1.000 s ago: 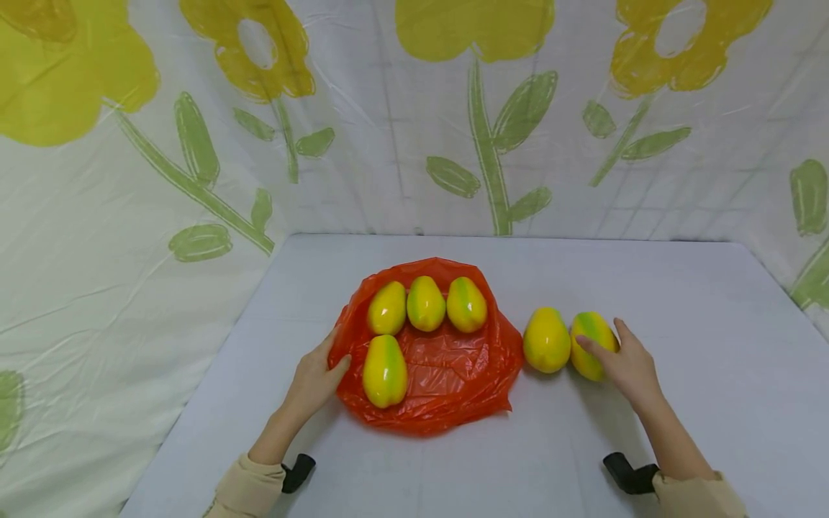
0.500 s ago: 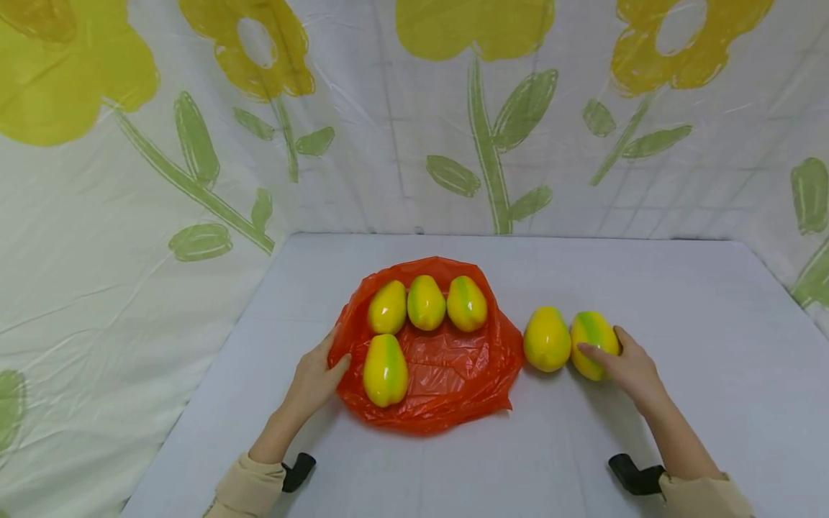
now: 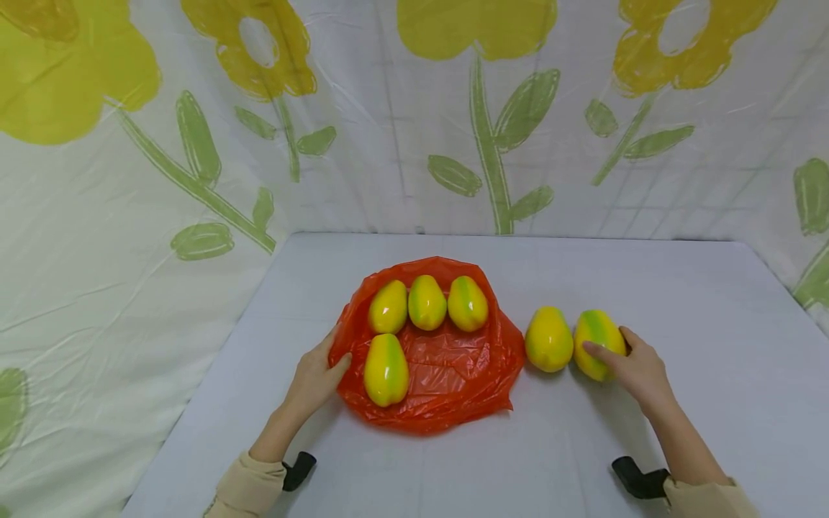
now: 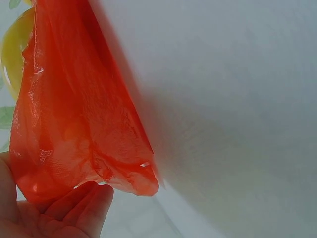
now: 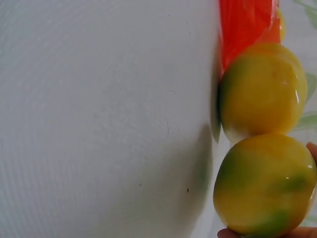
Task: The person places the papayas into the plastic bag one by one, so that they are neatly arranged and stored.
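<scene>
A red plastic bag [image 3: 447, 370] lies spread with its mouth up and several yellow-green papayas [image 3: 386, 369] in it. My left hand [image 3: 315, 381] holds the bag's left rim, thumb inside; in the left wrist view its fingers sit against the outside of the red plastic [image 4: 74, 114]. To the right of the bag are two more papayas on the table. My right hand [image 3: 641, 370] grips the outer papaya [image 3: 597, 327], thumb on the near side and fingers round the right side. The other papaya [image 3: 548, 339] stands between it and the bag.
The white table [image 3: 712, 324] reaches back to a curtain [image 3: 363, 158] printed with yellow flowers. Black wrist-worn pieces [image 3: 637, 478] stick out beside both wrists.
My right hand has moved slightly right and its fingers have settled round the outer papaya, which has shifted a little to the right. The left hand and bag stay still.
</scene>
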